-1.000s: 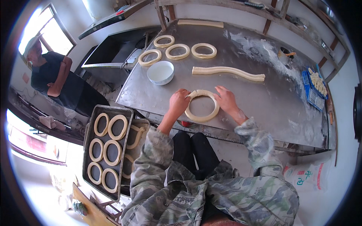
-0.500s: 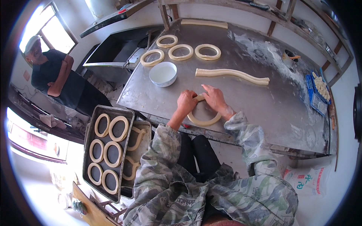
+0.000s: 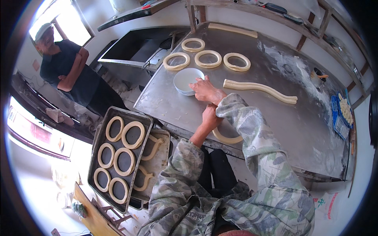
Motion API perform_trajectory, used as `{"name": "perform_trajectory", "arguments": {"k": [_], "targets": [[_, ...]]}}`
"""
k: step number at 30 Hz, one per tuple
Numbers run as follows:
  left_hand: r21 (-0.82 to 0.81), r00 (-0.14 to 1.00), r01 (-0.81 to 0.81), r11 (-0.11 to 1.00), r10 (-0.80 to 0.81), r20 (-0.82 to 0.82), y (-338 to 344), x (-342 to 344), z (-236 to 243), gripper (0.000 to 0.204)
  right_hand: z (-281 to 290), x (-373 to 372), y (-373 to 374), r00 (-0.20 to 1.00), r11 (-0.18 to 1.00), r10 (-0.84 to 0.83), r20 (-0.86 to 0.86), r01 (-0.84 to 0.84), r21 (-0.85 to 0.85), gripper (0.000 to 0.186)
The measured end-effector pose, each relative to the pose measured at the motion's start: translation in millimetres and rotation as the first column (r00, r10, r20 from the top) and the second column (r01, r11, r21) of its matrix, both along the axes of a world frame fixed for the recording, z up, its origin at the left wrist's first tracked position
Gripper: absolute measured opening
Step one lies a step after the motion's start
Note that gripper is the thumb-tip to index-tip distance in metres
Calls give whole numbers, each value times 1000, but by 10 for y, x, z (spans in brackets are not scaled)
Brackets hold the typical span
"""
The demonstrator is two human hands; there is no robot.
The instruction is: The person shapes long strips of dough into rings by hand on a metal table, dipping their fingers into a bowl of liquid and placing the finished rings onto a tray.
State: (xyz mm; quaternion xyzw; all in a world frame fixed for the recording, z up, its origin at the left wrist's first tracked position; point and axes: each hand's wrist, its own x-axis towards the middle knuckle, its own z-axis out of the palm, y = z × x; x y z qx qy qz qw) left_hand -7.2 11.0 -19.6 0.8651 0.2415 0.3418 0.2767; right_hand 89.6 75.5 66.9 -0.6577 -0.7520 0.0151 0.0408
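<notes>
My right hand (image 3: pixel 204 90) reaches across to the white bowl (image 3: pixel 185 78) on the steel table, its fingers at the bowl's right rim; it holds nothing I can see. My left hand (image 3: pixel 211 115) rests on the dough ring (image 3: pixel 228 137) near the table's front edge, and most of that ring is hidden under my right sleeve. A long doubled strip of dough (image 3: pixel 260 89) lies to the right of the bowl.
Several finished dough rings (image 3: pixel 208 59) lie at the table's far side. A dark baking tray (image 3: pixel 118 153) with several rings stands low at the left, over a second tray. Another person (image 3: pixel 67 70) stands at the left with folded arms. A blue crate (image 3: pixel 342 114) sits at the right edge.
My right hand left the dough ring and moved up-left to the white bowl. My left hand stayed on the ring, which my sleeve now covers.
</notes>
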Motion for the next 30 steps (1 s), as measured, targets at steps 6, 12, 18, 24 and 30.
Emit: {"name": "perform_trajectory", "arguments": {"k": [6, 12, 18, 24, 30], "targets": [[-99, 983, -20, 995, 1, -185, 80, -3, -31, 22, 46, -15, -15, 999, 999, -11, 35, 9, 53, 40], [-90, 976, -44, 995, 24, -216, 79, -41, 68, 24, 170, 429, -1050, 926, 926, 83, -367, 64, 372, 48], [-26, 979, -56, 998, 50, -197, 60, 25, 37, 23, -443, 301, -1978, 930, 888, -78, -360, 229, 399, 46], [-40, 975, -67, 997, 57, -213, 73, 4, 38, 22, -754, 5, -2166, 949, 880, -108, -297, 231, 416, 46], [-43, 978, -77, 996, 67, -196, 51, 38, 31, 20, -770, 72, -2048, 896, 849, -91, -434, 298, 437, 45]]}}
